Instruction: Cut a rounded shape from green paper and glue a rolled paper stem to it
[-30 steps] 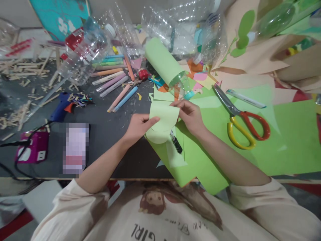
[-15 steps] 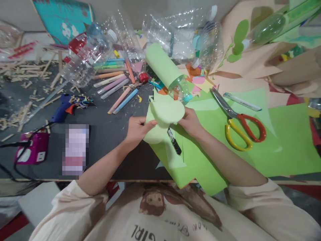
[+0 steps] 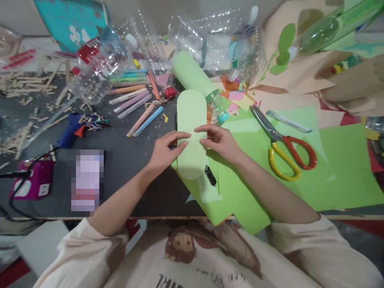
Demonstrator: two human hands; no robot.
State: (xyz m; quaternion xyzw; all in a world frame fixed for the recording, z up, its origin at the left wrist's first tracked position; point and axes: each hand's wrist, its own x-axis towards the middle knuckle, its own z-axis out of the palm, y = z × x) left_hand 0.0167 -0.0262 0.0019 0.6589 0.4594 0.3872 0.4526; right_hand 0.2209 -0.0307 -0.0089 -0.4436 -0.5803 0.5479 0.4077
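Remote station, head view. Nearest to me: the wearer's pale printed shirt [image 3: 180,256], below the table edge. Past the edge on the left, a phone [image 3: 87,180] with its screen blurred; bright green sheets [image 3: 300,192] spread from the middle to the right. On them I note a black cutter [image 3: 210,176], its far end hidden by a pale green paper strip [image 3: 192,114] with rounded ends. The strip runs lengthwise away from the wearer, between both hands. Left hand [image 3: 165,151]: at its left edge, thumb and index apart, tips over the paper. Right hand [image 3: 222,144]: at its right edge, thumb and index likewise apart. I cannot tell whether the tips press on it. To the right, scissors [image 3: 277,137] with one yellow loop and one red; far to the left, a blue glue gun [image 3: 69,130]. Farther out: markers [image 3: 148,121] beside wood scraps [image 3: 30,84], and a paper-wrapped bottle [image 3: 192,72] lying slantwise. Farthest: clear bottles [image 3: 210,34] and a turquoise panel [image 3: 73,24]
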